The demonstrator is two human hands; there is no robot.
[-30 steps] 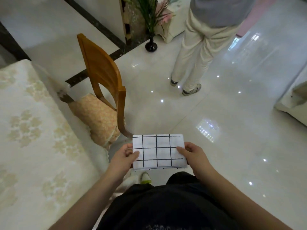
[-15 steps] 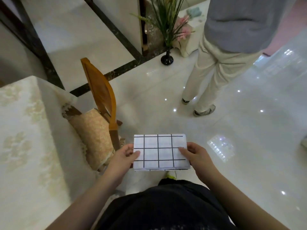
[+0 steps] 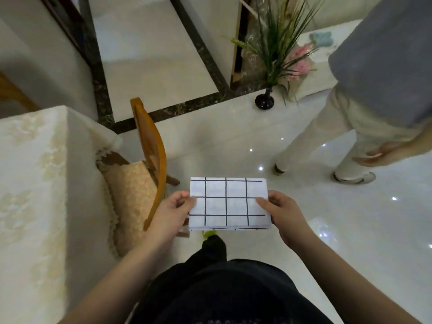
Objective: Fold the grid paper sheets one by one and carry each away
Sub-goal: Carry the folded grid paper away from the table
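A folded grid paper sheet is carried flat at waist height, left hand and right hand each pinching a side edge; a level, light grip should keep its layers aligned.

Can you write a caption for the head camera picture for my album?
Both hands, left and right, hold a folded grid paper beside a wooden chair.

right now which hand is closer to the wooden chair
Left. The left hand pinches the folded grid paper at its left edge, right beside the wooden chair back; the right hand holds the paper's far edge, away from the chair.
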